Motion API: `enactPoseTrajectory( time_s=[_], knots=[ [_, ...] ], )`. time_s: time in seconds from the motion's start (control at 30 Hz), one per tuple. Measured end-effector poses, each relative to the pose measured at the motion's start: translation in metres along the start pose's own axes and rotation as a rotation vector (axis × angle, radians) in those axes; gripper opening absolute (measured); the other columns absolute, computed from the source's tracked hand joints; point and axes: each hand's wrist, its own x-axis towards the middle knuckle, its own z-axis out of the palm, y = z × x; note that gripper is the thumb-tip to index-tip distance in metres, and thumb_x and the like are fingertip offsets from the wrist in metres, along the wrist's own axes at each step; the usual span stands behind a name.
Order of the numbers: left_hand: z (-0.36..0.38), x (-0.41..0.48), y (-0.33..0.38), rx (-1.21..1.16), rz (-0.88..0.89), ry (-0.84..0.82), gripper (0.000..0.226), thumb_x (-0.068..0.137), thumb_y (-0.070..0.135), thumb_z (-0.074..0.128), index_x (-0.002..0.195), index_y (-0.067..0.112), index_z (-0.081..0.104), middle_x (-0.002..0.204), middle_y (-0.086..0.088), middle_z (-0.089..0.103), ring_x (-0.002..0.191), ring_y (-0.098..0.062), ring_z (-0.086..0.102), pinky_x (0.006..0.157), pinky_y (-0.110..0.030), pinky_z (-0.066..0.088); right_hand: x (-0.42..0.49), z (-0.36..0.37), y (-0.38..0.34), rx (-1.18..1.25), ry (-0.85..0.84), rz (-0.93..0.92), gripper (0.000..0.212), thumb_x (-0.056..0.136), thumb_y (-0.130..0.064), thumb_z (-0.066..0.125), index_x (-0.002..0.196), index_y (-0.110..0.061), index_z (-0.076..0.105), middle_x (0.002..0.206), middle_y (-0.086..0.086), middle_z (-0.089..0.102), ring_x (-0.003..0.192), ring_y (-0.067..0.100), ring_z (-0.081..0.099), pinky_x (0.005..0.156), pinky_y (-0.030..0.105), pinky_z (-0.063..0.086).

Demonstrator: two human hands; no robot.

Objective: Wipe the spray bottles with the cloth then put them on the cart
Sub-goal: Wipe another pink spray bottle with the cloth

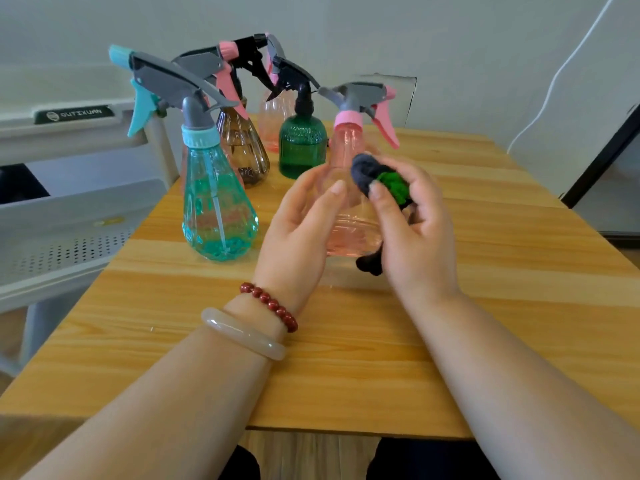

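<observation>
Head cam: L hand (298,220) wraps pink spray bottle (348,140), upright, mid-table (346,358). R hand (419,233) pinches bunched cloth (372,173) against bottle's shoulder. Best approach, imo: rotate bottle w/ L, rub all round, incl. neck + trigger. Cart (69,202) just left.

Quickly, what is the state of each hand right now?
Left hand: grips the pink spray bottle.
Right hand: holds the cloth against that bottle.
</observation>
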Motion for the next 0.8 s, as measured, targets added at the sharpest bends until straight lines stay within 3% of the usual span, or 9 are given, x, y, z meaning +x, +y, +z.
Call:
enactPoseTrajectory(
  time_s=[0.1,0.23,0.33,0.4,0.47,0.57,0.63,0.7,0.8],
  knots=[
    [0.002,0.000,-0.001,-0.029,-0.012,0.007,0.047,0.089,0.037,0.057,0.132,0.018,0.058,0.121,-0.010,0.069,0.111,-0.029,0.066,0.090,-0.046,0.056,-0.003,-0.004,-0.001,-0.049,-0.025,-0.090,0.025,0.092,-0.023,0.060,0.117,-0.018,0.062,0.112,0.005,0.055,0.109,0.014,0.056,0.095,0.021,0.042],
    [-0.007,0.003,0.001,-0.051,0.009,0.083,0.032,0.094,0.033,0.058,0.125,0.024,0.060,0.113,0.000,0.070,0.106,-0.007,0.068,0.092,-0.034,0.054,-0.009,0.000,-0.006,-0.116,-0.143,-0.375,0.023,0.089,-0.018,0.063,0.111,-0.015,0.065,0.099,0.010,0.051,0.097,0.024,0.054,0.090,0.032,0.044],
    [-0.006,0.002,0.002,0.001,0.002,0.036,0.050,0.086,0.046,0.060,0.130,0.022,0.059,0.123,-0.008,0.067,0.115,-0.028,0.064,0.100,-0.056,0.049,-0.004,0.002,-0.002,-0.119,-0.042,-0.211,0.024,0.091,-0.021,0.062,0.114,-0.016,0.065,0.102,0.006,0.055,0.100,0.011,0.054,0.091,0.019,0.041],
    [-0.001,0.000,0.001,-0.009,-0.013,0.005,0.048,0.091,0.041,0.059,0.133,0.019,0.057,0.124,-0.009,0.067,0.113,-0.028,0.065,0.095,-0.052,0.053,0.001,0.000,0.001,-0.043,0.054,0.020,0.026,0.093,-0.027,0.061,0.118,-0.021,0.064,0.111,0.002,0.060,0.107,0.004,0.056,0.095,0.019,0.043],
    [0.003,0.000,0.000,-0.063,-0.048,-0.012,0.041,0.095,0.035,0.056,0.132,0.017,0.058,0.118,-0.008,0.070,0.105,-0.024,0.068,0.086,-0.044,0.057,0.001,-0.006,0.004,-0.022,0.054,0.084,0.029,0.093,-0.028,0.059,0.121,-0.020,0.064,0.116,0.003,0.061,0.111,0.006,0.057,0.098,0.024,0.044],
    [-0.001,0.001,-0.001,-0.136,-0.076,0.005,0.039,0.091,0.038,0.056,0.126,0.021,0.061,0.116,-0.007,0.071,0.102,-0.024,0.070,0.083,-0.044,0.057,-0.008,-0.009,-0.001,-0.085,-0.075,-0.174,0.026,0.091,-0.021,0.060,0.116,-0.015,0.064,0.105,0.010,0.055,0.100,0.011,0.055,0.091,0.017,0.040],
    [-0.007,0.003,0.000,-0.204,-0.114,0.078,0.034,0.090,0.041,0.061,0.121,0.027,0.063,0.118,-0.006,0.071,0.107,-0.025,0.069,0.088,-0.047,0.056,-0.010,-0.006,-0.004,-0.104,-0.140,-0.341,0.027,0.087,-0.017,0.062,0.112,-0.009,0.066,0.098,0.011,0.049,0.091,0.017,0.053,0.086,0.022,0.042],
    [-0.010,0.003,-0.002,-0.203,-0.139,0.089,0.050,0.085,0.048,0.064,0.128,0.023,0.061,0.126,-0.010,0.066,0.112,-0.027,0.066,0.092,-0.049,0.054,-0.008,-0.002,-0.004,-0.182,-0.123,-0.450,0.028,0.087,-0.018,0.063,0.110,-0.003,0.069,0.096,0.011,0.048,0.086,0.023,0.052,0.083,0.028,0.044],
    [-0.005,0.001,-0.001,-0.108,-0.100,-0.041,0.052,0.089,0.044,0.056,0.133,0.016,0.058,0.120,-0.012,0.068,0.098,-0.023,0.068,0.078,-0.040,0.055,-0.005,-0.003,0.001,-0.243,0.008,-0.339,0.029,0.091,-0.021,0.058,0.112,-0.004,0.069,0.099,0.010,0.054,0.092,0.017,0.055,0.087,0.020,0.041]
  ],
)
